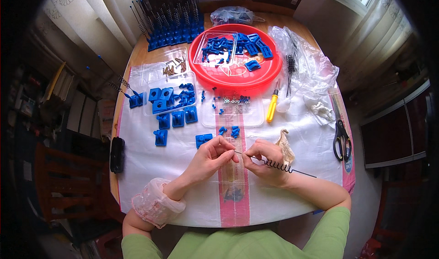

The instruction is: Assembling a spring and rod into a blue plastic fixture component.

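Just in front of me, my right hand [266, 164] is closed around a thin dark metal rod [304, 173] with a black coil spring [280, 166] on it. The coil and the rod's far tail stick out past that hand, over my right wrist. The rod's other end crosses a small gap to my left hand [214, 157], whose thumb and fingertips pinch it. Whether a tiny part is also between those fingertips, I cannot tell. Beyond my left hand lies a blue plastic clamp-like block [204, 140]. Small blue pegs [235, 132] lie farther out.
A red round tray [196, 78] holds blue parts. Clear plastic trays [151, 110] carry blue blocks, brass pieces and small nuts. A yellow screwdriver [272, 107], black scissors [341, 141] and plastic bags [315, 62] lie to the right. Finished-looking spring pieces [169, 35] stand back left.
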`<state>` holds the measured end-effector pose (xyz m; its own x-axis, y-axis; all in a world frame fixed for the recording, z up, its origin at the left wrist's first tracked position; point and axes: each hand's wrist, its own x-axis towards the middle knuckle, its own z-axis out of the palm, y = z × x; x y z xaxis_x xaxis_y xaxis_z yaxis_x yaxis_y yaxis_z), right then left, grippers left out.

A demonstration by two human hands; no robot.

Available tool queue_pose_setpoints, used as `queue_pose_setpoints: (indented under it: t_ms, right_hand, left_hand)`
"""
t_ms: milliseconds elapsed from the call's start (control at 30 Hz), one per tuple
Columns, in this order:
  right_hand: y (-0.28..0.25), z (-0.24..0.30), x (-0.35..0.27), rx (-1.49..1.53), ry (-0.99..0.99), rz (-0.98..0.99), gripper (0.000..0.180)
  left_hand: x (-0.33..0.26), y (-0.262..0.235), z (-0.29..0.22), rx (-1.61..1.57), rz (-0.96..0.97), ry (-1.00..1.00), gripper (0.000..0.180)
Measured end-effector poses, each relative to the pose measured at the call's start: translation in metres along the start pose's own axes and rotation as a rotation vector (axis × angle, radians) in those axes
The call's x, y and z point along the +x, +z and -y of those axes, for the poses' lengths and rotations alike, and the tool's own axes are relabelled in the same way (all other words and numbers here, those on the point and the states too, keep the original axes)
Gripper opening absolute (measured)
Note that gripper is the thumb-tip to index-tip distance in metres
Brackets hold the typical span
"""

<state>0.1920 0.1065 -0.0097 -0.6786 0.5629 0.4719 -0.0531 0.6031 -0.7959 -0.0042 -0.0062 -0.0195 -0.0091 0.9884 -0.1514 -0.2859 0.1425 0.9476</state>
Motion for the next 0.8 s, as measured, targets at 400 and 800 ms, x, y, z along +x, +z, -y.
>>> queue_pose_setpoints:
  t_ms: [400,800]
  right_hand:
    - [0.0011,-0.0038,-0.0013,0.01,0.001,0.01,0.014]
    - [-0.001,-0.0023,-0.0008,0.003,0.007,0.03,0.014]
  left_hand:
    - [0.0006,0.0018,-0.0009,0.021,-0.022,-0.015,0.005]
    - [0.0006,0.0007,0.0008,0.016,0.009,-0.01,0.009]
